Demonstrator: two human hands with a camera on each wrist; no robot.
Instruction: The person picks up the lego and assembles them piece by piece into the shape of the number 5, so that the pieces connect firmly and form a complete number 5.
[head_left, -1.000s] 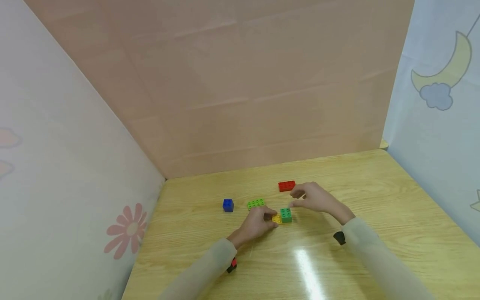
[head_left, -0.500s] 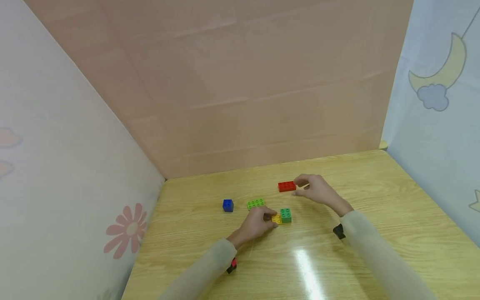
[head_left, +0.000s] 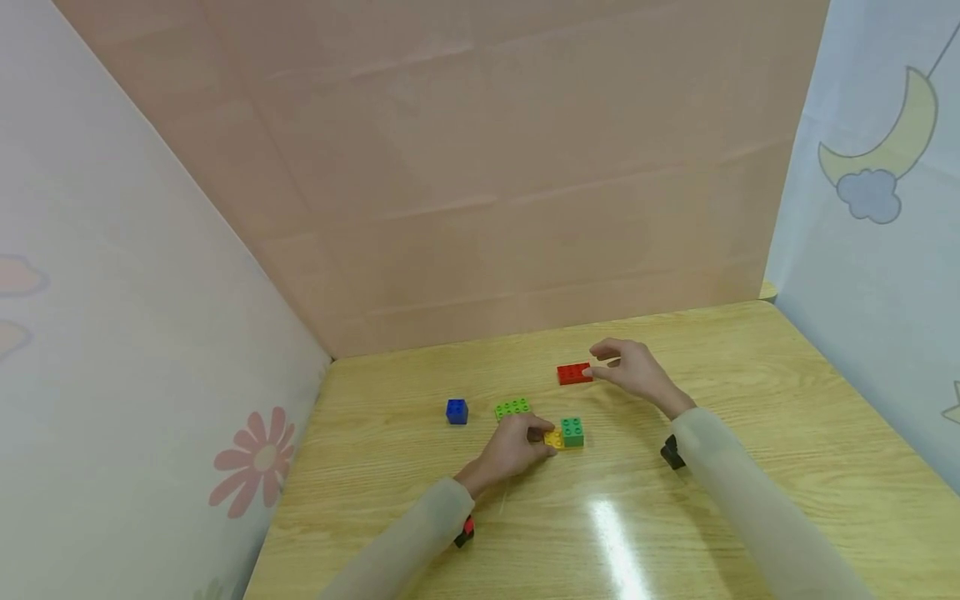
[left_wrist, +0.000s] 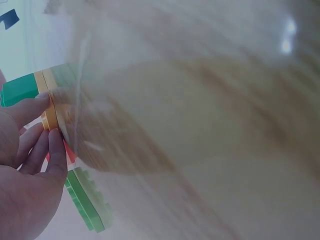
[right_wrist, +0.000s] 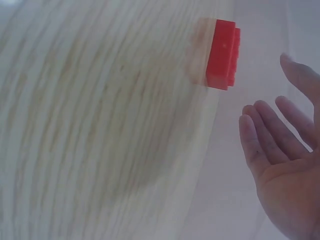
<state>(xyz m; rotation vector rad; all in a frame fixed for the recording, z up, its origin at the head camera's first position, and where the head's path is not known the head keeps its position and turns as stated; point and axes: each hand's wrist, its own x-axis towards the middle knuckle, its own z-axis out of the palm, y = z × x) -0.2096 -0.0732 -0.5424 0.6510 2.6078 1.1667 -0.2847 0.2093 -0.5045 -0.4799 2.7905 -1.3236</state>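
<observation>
My left hand (head_left: 512, 446) pinches a flat yellow toy brick (head_left: 553, 439) between thumb and fingers. On the yellow brick's right part sits a green square brick (head_left: 572, 432); the left wrist view shows the green brick (left_wrist: 20, 90) beside the pinched yellow brick (left_wrist: 50, 111). My right hand (head_left: 636, 370) hovers just right of a red brick (head_left: 573, 374), its thumb tip overlapping the brick's right end in the head view. In the right wrist view the right hand (right_wrist: 285, 155) has its fingers spread apart with nothing between them, and the red brick (right_wrist: 222, 55) lies on the table.
A lime-green brick (head_left: 512, 407) lies just beyond my left hand. Further left stands a small dark blue brick (head_left: 457, 412). The wooden table (head_left: 390, 483) is bounded by a tan partition (head_left: 487, 208) at the back and pale panels at both sides.
My right hand has moved away from the green brick, up and back to the right end of the red brick. The left hand has stayed on the yellow brick.
</observation>
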